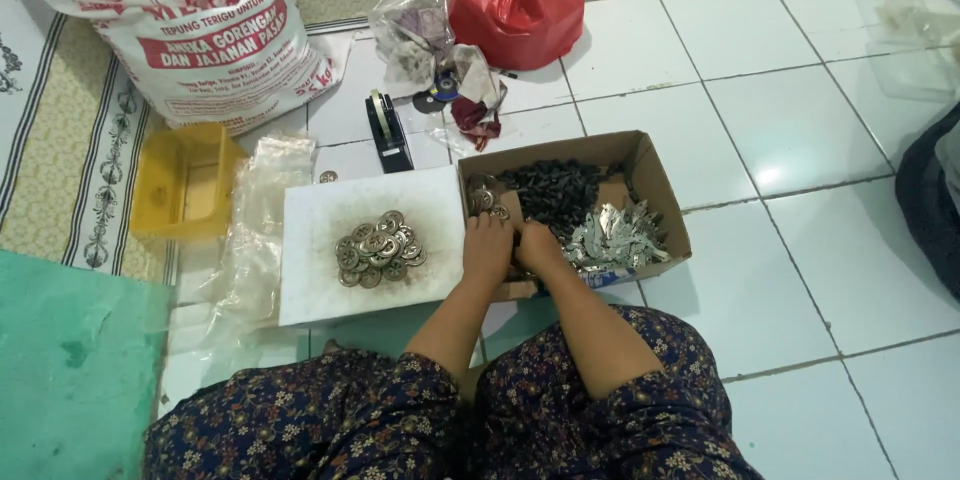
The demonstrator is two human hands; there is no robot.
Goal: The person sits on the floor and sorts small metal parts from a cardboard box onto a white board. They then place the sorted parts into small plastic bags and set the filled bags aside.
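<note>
White tiled floor (800, 120): both hands, left (487, 248) and right (536, 245), rest in the cardboard box (655, 180); grip unclear. Metal discs (379, 248) lie at nine o'clock.

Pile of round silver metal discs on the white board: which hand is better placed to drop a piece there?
Probably left. The left hand sits at the cardboard box edge beside the white board; the right hand would cross over.

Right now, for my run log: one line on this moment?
left hand and right hand: together inside cardboard box | dark small parts | metal discs piled on white board
</note>
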